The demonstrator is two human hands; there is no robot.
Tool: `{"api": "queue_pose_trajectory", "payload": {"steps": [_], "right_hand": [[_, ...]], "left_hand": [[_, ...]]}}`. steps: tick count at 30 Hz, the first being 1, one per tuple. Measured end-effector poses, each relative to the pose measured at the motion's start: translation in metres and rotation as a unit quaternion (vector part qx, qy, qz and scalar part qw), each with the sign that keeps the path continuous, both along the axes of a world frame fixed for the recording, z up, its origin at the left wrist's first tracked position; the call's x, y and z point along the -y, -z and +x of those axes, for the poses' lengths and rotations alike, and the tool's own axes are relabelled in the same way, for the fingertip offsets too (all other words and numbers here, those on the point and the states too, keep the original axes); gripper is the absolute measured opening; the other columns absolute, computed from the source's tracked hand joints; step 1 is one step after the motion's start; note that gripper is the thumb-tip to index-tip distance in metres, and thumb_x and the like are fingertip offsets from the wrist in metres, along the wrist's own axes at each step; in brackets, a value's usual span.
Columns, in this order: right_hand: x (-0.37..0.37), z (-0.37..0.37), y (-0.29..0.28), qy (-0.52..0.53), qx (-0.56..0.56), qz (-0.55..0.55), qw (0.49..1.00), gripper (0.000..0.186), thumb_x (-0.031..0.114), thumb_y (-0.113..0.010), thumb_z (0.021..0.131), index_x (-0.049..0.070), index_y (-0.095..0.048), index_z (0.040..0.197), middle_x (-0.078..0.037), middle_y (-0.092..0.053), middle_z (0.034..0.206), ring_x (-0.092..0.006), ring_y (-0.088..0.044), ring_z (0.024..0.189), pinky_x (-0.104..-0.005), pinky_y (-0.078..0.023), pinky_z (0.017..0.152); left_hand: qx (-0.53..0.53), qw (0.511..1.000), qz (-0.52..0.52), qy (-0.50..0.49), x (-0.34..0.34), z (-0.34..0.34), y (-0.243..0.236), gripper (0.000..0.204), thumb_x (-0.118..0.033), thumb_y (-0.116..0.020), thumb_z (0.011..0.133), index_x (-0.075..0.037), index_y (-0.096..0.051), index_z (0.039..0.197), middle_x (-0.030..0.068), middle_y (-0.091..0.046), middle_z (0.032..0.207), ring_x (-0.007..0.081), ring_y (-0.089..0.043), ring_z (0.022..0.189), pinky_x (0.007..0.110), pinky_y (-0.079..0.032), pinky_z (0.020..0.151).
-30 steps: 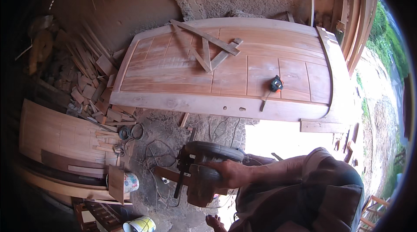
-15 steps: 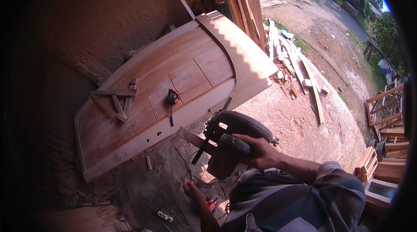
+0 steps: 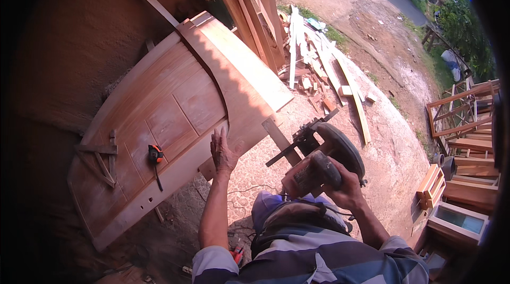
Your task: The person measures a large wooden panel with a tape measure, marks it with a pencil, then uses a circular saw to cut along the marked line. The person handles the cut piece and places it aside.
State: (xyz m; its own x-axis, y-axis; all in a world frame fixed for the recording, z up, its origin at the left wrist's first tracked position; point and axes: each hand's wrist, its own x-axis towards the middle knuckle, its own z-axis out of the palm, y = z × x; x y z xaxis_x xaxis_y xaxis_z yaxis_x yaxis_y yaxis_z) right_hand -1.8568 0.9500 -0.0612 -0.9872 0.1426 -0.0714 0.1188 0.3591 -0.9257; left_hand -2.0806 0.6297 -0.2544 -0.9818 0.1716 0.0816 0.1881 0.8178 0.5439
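We hold a power saw (image 3: pixel 311 175) at four o'clock, near the middle of what we see. Our right hand (image 3: pixel 345 182) is wrapped tight around its dark handle, and the saw is held over the floor (image 3: pixel 372 146). A flat strip of wood (image 3: pixel 276 135) sticks out from the saw toward ten o'clock, but we cannot tell how it is joined on. Our left hand (image 3: pixel 224 152) is at eight o'clock, with nothing in it. Its fingers are a bit apart and point up toward twelve. It is right by the edge of a big wooden door (image 3: pixel 119 122), but we cannot tell if it touches. The door lies at nine o'clock, with two small holes near its lower edge. On the door sit a black and orange tape measure (image 3: pixel 155 153), with its tape pulled out toward six, and a wooden triangle (image 3: pixel 98 160) farther left. A wide board (image 3: pixel 234 61) covers the door's end between eleven and twelve. Tall planks (image 3: pixel 255 18) lean at twelve. Wood scraps (image 3: pixel 319 63) lie in a pile between one and two, wooden frames (image 3: pixel 457 127) stand at three, and a window (image 3: pixel 457 219) is at four, near the rim.
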Motion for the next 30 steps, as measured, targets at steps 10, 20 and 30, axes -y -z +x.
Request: {"api": "queue_pose_trajectory", "payload": {"steps": [10, 20, 30], "right_hand": [[-0.036, -0.067, 0.043, 0.043, 0.004, 0.001, 0.999, 0.067, -0.001, -0.074, 0.080, 0.006, -0.056, 0.144, -0.014, -0.070, 0.130, -0.0194, -0.066, 0.120, -0.0354, -0.051, 0.104], [-0.047, -0.113, 0.029, -0.026, 0.034, -0.043, 0.998, 0.069, -0.002, -0.074, 0.078, 0.004, -0.056, 0.144, -0.013, -0.070, 0.128, -0.0186, -0.066, 0.118, -0.0342, -0.050, 0.103], [-0.057, -0.099, 0.012, -0.159, 0.001, 0.041, 0.986, 0.074, 0.003, -0.075, 0.076, 0.003, -0.052, 0.146, -0.022, -0.071, 0.121, -0.0335, -0.071, 0.114, -0.0392, -0.055, 0.095]], "left_hand": [[0.086, 0.958, -0.246, 0.124, -0.023, -0.020, 0.010, 0.128, -0.062, -0.087, 0.063, -0.030, -0.017, 0.166, 0.0239, -0.004, 0.170, 0.0561, -0.005, 0.153, 0.071, -0.005, 0.121], [-0.033, 0.984, -0.123, 0.126, -0.055, -0.024, -0.041, 0.075, -0.048, -0.071, 0.090, -0.012, -0.047, 0.151, 0.0181, -0.036, 0.161, 0.0381, -0.030, 0.150, 0.057, -0.027, 0.119], [0.042, 0.991, -0.080, 0.100, -0.172, -0.011, -0.085, 0.036, -0.036, -0.058, 0.100, -0.009, -0.068, 0.078, 0.0113, -0.063, 0.062, 0.0349, -0.065, 0.057, 0.049, -0.054, 0.057]]}}
